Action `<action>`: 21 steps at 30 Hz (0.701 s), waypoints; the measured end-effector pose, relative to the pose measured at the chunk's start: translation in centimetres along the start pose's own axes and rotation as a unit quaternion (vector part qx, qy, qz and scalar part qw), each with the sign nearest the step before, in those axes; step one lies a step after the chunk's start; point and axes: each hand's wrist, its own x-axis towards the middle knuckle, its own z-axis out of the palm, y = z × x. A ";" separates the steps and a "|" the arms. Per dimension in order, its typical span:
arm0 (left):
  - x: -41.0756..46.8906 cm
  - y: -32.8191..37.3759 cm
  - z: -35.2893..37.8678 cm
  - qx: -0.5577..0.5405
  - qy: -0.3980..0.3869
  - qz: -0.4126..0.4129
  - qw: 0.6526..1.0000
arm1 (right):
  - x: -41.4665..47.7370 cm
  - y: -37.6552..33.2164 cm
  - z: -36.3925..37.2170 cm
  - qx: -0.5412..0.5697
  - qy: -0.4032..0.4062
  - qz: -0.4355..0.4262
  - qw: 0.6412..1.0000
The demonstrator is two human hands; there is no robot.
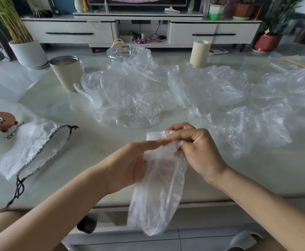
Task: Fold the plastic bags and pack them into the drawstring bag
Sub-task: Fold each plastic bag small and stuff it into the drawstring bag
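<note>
A clear plastic bag [157, 192], folded into a long strip, hangs over the near edge of the table. My right hand [197, 151] grips its upper end with curled fingers. My left hand [133, 163] lies against the strip with straight fingers, the index finger stretched along its top. Several more crumpled clear bags [130, 91] are heaped across the middle and right of the table [93, 147]. The white drawstring bag [27, 140], printed with a brown bear, lies flat at the left with its dark cord trailing toward me.
A beige cup [66, 71] stands at the back left and a glass ashtray [121, 52] behind the heap. A tall beige cylinder [199, 53] stands at the back right. A TV cabinet and potted plants lie beyond the table.
</note>
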 end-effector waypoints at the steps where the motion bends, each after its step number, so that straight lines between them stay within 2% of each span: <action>1: 0.0 -0.1 -0.1 0.006 -0.007 -0.016 1.000 | 0.1 0.1 -0.2 -0.001 0.006 0.000 1.000; 3: 0.0 -0.1 -0.3 0.016 -0.007 -0.046 0.999 | 0.2 0.1 -0.9 0.020 -0.007 0.019 1.000; 5: 0.0 0.0 -0.5 0.040 0.017 -0.031 0.999 | 0.3 -0.1 -1.6 0.047 -0.026 0.043 0.998; 6: 0.1 0.1 -0.7 0.054 0.037 -0.017 0.998 | 0.2 0.0 -1.9 0.025 -0.013 0.031 0.999; 7: 0.1 0.0 -0.9 0.061 0.053 -0.005 0.997 | 0.0 0.0 -2.4 -0.046 0.012 -0.015 0.999; 8: 0.1 0.0 -1.1 0.060 0.065 0.005 0.996 | -0.2 -0.1 -2.6 -0.152 0.037 -0.083 0.984; 9: 0.2 0.0 -1.2 0.054 0.076 0.015 0.996 | -0.5 0.0 -2.8 -0.261 0.035 -0.160 0.951; 11: 0.3 -0.2 -1.3 0.035 0.082 0.027 0.996 | -1.6 0.8 -2.4 -0.397 -0.054 -0.266 0.877; 12: 0.3 -0.3 -1.1 0.034 0.081 0.030 0.996 | -2.3 1.1 -1.7 -0.427 -0.102 -0.286 0.852; 14: 0.4 -0.4 -0.9 0.049 0.091 0.043 0.994 | -3.4 1.3 0.0 -0.431 -0.141 -0.328 0.829; 16: 0.4 -0.6 -0.7 0.053 0.104 0.051 0.992 | -4.0 1.3 0.9 -0.389 -0.123 -0.373 0.833; 18: 0.4 -0.7 -0.4 0.045 0.114 0.060 0.991 | -3.9 1.2 0.9 -0.319 -0.114 -0.375 0.863; 19: 0.4 -0.7 -0.4 0.038 0.118 0.066 0.990 | -3.8 0.9 0.8 -0.266 -0.119 -0.344 0.893; 21: 0.3 -0.7 -0.1 0.018 0.129 0.090 0.987 | -3.9 0.1 0.6 -0.128 -0.134 -0.228 0.956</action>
